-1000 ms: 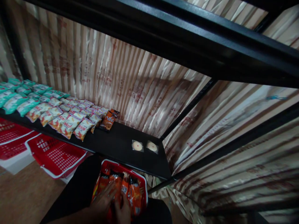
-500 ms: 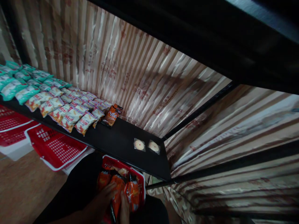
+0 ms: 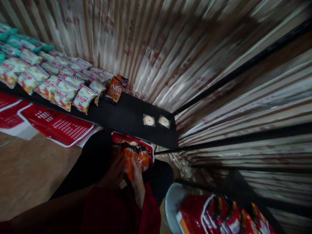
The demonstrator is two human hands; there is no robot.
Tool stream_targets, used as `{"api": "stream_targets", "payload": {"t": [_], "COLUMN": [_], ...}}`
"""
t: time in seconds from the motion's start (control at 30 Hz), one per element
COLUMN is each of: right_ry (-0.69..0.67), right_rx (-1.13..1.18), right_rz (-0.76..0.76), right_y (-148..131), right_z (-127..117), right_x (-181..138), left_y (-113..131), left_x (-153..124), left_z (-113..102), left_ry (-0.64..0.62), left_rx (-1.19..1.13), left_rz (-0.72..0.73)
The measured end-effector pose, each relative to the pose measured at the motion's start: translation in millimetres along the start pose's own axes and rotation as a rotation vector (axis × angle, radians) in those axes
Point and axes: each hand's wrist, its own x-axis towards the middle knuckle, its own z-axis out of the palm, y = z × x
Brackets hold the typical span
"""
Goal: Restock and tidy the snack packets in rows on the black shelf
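Note:
Both my hands are low in the middle of the view, over a red basket [image 3: 151, 150] on my lap that holds orange snack packets. My left hand [image 3: 113, 174] and my right hand [image 3: 136, 177] are both closed on one orange packet [image 3: 129, 159] at the basket's near edge. Above them runs a black shelf [image 3: 126, 115]. One orange packet [image 3: 115, 89] lies on the shelf beside rows of red-and-white snack bags [image 3: 65, 92]. Two small round cakes in clear wrap [image 3: 156, 121] lie at the shelf's right end.
Green snack bags [image 3: 14, 42] fill the shelf's far left. Red baskets [image 3: 56, 125] lie on the wooden floor under the shelf. A striped curtain [image 3: 151, 48] backs the shelf. A pale bin [image 3: 173, 203] with red packets [image 3: 219, 216] stands at lower right. Black frame bars [image 3: 243, 63] cross on the right.
The view has tilted down, so the shelf and basket sit higher in frame and the bin of red packets has come into sight. My hands have drawn one orange packet toward me.

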Motion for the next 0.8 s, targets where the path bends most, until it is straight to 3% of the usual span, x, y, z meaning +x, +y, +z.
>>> {"api": "stream_targets", "payload": {"t": [0.13, 0.37, 0.8], "right_ry": [0.062, -0.019, -0.107], "right_rx": [0.110, 0.081, 0.080], "right_rz": [0.038, -0.047, -0.043], "right_y": [-2, -7, -1], "right_z": [13, 23, 27], "right_x": [4, 5, 15], "left_y": [8, 22, 21], "left_x": [6, 31, 39], "left_z": [-17, -39, -44], "left_ry": [-0.048, -0.033, -0.024], "left_rx": [-0.193, -0.421, -0.419], "left_rz": [-0.177, -0.597, -0.671]}}
